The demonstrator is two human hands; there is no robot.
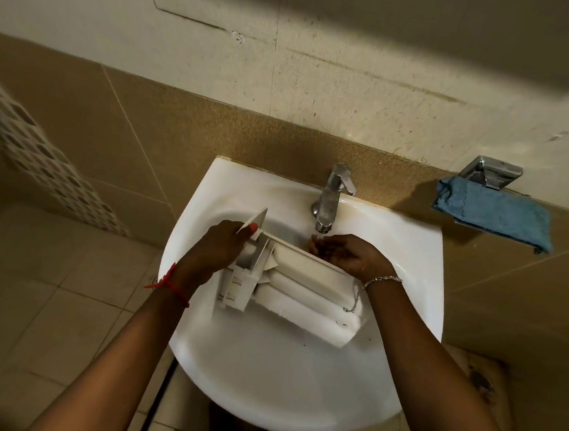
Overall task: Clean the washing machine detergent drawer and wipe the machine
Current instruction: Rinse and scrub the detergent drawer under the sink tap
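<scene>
Detergent drawer (304, 292) lies in the sink (261, 385). The left hand (220, 247) steadies it, fingers (240, 233) grasping its front end, while the right hand (348, 253) cups loosely under the tap (331, 198), holding nothing, seemingly to catch water.

i'm getting a dim, warm, yellowish picture here. the white sink (410, 250) is the brightest patch, with a soft sheen on its rim. the drawer (304, 286) reads pale and slightly soft. big dark shadow across the wall (430, 22) top right. wide-angle bend curves the edges, and the left tiles (39, 166) smear into blur. the floor (45, 297) below stays murky.
</scene>
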